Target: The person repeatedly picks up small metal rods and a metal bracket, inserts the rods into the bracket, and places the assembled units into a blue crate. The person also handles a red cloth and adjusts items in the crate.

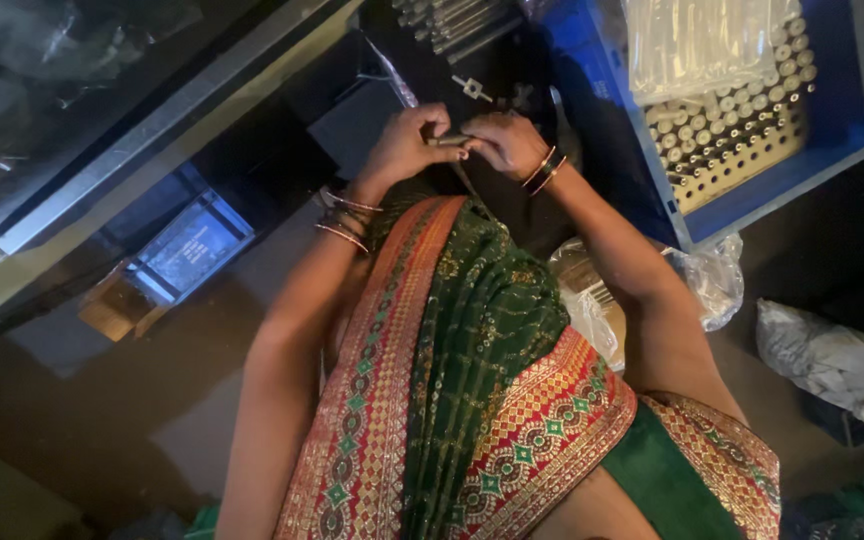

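Left hand (404,147) and right hand (505,142) both pinching one short grey metal cylinder (449,140) between them; blue plastic crate (842,120) of upright metal pins (727,135) near right hand.

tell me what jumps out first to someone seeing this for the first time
The eye lands on the green cloth with its red and gold patterned border, filling the lower middle. Just above it, the left hand and right hand meet around a small metal cylinder, both wrists ringed with bangles. At the upper right, a blue crate holds rows of upright metal cylinders under a clear plastic bag.
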